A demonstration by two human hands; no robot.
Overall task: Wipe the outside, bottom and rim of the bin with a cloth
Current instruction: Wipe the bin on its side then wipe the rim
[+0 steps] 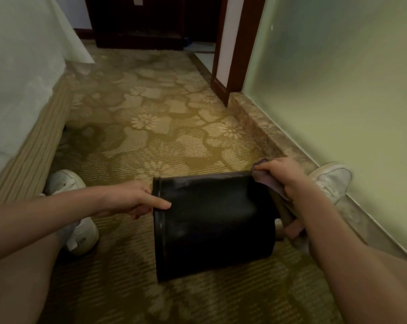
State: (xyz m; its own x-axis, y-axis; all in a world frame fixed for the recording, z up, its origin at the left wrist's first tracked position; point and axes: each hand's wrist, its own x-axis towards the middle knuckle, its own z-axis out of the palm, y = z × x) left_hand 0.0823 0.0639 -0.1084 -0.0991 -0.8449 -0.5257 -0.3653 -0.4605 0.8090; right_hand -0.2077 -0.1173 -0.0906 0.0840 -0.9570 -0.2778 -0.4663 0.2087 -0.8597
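1. Gripping the bin (211,220) with both hands. It's black and round, tipped on its side between our knees over the patterned carpet (151,127). Its open end points left and its bottom points right. We can't tell if it's resting on the carpet or held just off it.
2. Our left hand (130,199) is clamped on the rim (158,220). One finger lies straight along the outside wall just past the rim, and the rest curl around the edge, mostly hidden from us.
3. Our right hand (284,176) is up at the top edge of the bin's bottom, fingers curled and pinching a purplish-grey cloth (265,181). The cloth lies against the bottom face and hangs down along it, with the lower end bunched behind our forearm.
4. Nothing loose in either hand, both are closed on something.
5. Around us are a white shoe on the left (80,235), another on the right (328,181) close to the wall (338,90), and a bed with a white sheet (22,78) along the left side.
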